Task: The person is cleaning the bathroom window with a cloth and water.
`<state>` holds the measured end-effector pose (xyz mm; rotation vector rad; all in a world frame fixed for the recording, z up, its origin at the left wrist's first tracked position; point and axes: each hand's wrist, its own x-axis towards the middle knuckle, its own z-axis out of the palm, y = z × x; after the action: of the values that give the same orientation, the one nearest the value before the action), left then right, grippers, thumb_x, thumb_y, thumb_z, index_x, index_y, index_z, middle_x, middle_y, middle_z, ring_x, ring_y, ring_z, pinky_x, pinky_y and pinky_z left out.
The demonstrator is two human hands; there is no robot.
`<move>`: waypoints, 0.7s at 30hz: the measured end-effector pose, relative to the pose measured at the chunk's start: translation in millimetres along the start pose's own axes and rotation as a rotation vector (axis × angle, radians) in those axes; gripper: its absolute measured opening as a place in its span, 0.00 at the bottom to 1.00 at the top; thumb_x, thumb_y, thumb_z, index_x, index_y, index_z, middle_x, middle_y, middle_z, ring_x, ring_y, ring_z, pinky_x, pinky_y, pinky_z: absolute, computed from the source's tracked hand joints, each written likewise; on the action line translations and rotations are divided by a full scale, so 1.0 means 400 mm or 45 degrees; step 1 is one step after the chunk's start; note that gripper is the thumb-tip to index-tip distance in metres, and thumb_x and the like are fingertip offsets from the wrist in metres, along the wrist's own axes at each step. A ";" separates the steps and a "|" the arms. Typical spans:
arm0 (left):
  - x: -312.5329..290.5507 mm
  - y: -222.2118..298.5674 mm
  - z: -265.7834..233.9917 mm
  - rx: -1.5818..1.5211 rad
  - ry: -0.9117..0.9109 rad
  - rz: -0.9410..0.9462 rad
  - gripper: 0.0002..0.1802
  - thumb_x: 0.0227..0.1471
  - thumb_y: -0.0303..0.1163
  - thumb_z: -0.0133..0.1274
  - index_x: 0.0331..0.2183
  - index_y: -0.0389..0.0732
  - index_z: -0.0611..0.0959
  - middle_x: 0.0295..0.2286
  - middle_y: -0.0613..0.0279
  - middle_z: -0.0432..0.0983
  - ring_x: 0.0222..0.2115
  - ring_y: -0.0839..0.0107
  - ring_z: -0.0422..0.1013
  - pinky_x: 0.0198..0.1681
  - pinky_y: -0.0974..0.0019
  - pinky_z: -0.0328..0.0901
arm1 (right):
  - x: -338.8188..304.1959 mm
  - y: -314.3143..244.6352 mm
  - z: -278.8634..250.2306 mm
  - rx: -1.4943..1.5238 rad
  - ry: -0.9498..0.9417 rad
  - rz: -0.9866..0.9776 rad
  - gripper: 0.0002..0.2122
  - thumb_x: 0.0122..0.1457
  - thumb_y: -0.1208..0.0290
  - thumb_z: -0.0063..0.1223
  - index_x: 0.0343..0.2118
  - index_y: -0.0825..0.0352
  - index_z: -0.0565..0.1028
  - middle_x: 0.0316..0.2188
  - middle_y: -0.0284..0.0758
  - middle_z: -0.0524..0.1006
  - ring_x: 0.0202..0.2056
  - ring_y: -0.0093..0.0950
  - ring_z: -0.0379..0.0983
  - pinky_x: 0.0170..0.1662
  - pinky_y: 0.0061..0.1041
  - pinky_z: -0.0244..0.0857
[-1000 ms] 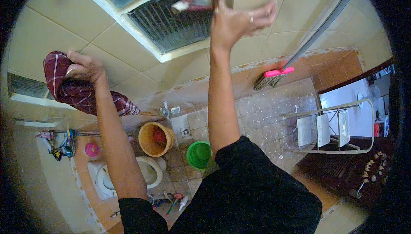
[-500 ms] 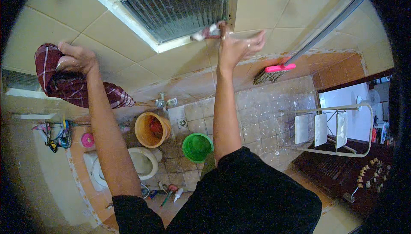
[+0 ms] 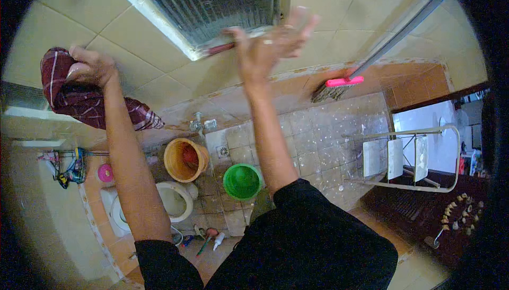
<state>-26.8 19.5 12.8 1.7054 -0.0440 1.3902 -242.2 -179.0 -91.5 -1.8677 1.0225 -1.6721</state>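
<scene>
Left hand [image 3: 95, 68] gripping maroon plaid cloth [image 3: 87, 111].

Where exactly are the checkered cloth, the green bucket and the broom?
Checkered cloth [image 3: 82, 104]: head view, on its hanging folds.
Green bucket [image 3: 230, 184]: head view, on its inner wall.
Broom [image 3: 344, 81]: head view, on its pink bristle holder.

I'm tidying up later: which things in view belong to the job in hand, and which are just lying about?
Seem part of the job:
plaid cloth, in the left hand
dark red piece, at the blurred right hand
window

Apparently just about:
pink-headed broom
orange bucket
green tub
stepladder
</scene>
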 end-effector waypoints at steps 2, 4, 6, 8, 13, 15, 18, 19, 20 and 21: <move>-0.008 0.008 -0.001 -0.004 0.020 0.024 0.28 0.56 0.49 0.45 0.28 0.27 0.75 0.31 0.27 0.72 0.33 0.35 0.71 0.38 0.41 0.62 | 0.059 0.093 -0.037 -0.046 0.222 -0.024 0.65 0.29 0.58 0.79 0.68 0.64 0.41 0.66 0.50 0.35 0.65 0.55 0.39 0.60 0.64 0.40; -0.020 0.026 0.002 -0.010 0.025 0.044 0.29 0.56 0.49 0.46 0.30 0.26 0.74 0.30 0.27 0.72 0.33 0.35 0.71 0.38 0.40 0.62 | 0.068 0.116 -0.049 -0.174 0.200 0.162 0.64 0.29 0.59 0.79 0.68 0.64 0.42 0.67 0.50 0.34 0.66 0.56 0.37 0.59 0.65 0.40; -0.026 0.042 0.006 -0.136 0.157 0.005 0.32 0.55 0.50 0.47 0.33 0.22 0.70 0.28 0.28 0.72 0.32 0.35 0.70 0.38 0.41 0.62 | 0.068 0.117 -0.038 -0.291 0.092 0.006 0.65 0.29 0.59 0.79 0.68 0.64 0.41 0.66 0.51 0.34 0.65 0.57 0.37 0.59 0.65 0.41; -0.023 0.032 0.002 -0.110 0.094 -0.024 0.33 0.55 0.50 0.48 0.34 0.20 0.68 0.27 0.29 0.72 0.31 0.36 0.70 0.38 0.42 0.63 | 0.084 0.093 -0.054 -0.273 0.040 -0.094 0.65 0.29 0.58 0.79 0.68 0.64 0.42 0.66 0.51 0.34 0.66 0.57 0.36 0.59 0.65 0.40; 0.002 0.002 0.007 -0.032 0.014 -0.010 0.32 0.54 0.49 0.48 0.31 0.21 0.68 0.27 0.31 0.73 0.30 0.39 0.71 0.35 0.44 0.64 | 0.096 0.103 -0.057 -0.222 -0.014 0.038 0.64 0.29 0.55 0.78 0.69 0.62 0.44 0.67 0.51 0.34 0.67 0.56 0.33 0.61 0.64 0.36; -0.002 0.014 0.005 -0.044 -0.042 0.036 0.29 0.54 0.47 0.48 0.29 0.22 0.70 0.27 0.32 0.73 0.30 0.40 0.72 0.35 0.44 0.64 | 0.061 0.088 -0.037 -0.061 -0.103 -0.199 0.63 0.30 0.53 0.78 0.68 0.63 0.45 0.67 0.52 0.35 0.67 0.55 0.33 0.62 0.62 0.33; -0.030 0.077 -0.023 -0.199 0.003 -0.093 0.28 0.53 0.46 0.48 0.26 0.24 0.72 0.25 0.34 0.74 0.28 0.40 0.71 0.34 0.44 0.64 | 0.068 0.119 -0.033 -0.081 -0.094 -0.319 0.63 0.32 0.52 0.77 0.68 0.63 0.44 0.67 0.54 0.36 0.66 0.55 0.35 0.62 0.61 0.33; -0.025 0.066 -0.018 -0.197 0.008 -0.092 0.28 0.53 0.46 0.48 0.26 0.24 0.72 0.25 0.34 0.74 0.28 0.40 0.71 0.34 0.44 0.64 | 0.077 0.127 -0.043 -0.076 -0.094 -0.321 0.63 0.32 0.52 0.77 0.68 0.63 0.44 0.67 0.54 0.36 0.66 0.55 0.35 0.62 0.61 0.33; -0.020 0.048 -0.006 -0.167 0.069 -0.041 0.29 0.54 0.46 0.48 0.28 0.23 0.71 0.25 0.33 0.73 0.28 0.40 0.71 0.34 0.44 0.64 | 0.090 0.141 -0.057 -0.128 -0.010 -0.117 0.63 0.32 0.53 0.77 0.68 0.63 0.42 0.67 0.54 0.35 0.66 0.55 0.35 0.61 0.61 0.34; -0.012 0.034 0.003 -0.137 0.129 0.010 0.29 0.54 0.47 0.48 0.29 0.22 0.71 0.24 0.32 0.73 0.27 0.40 0.71 0.34 0.44 0.64 | 0.097 0.145 -0.063 -0.178 0.073 0.087 0.63 0.33 0.54 0.77 0.68 0.63 0.41 0.67 0.54 0.35 0.66 0.55 0.35 0.61 0.61 0.35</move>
<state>-34.8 8.3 17.2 1.5462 -0.0678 1.4520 -280.7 -241.4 -104.3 -1.8574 1.2420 -1.6613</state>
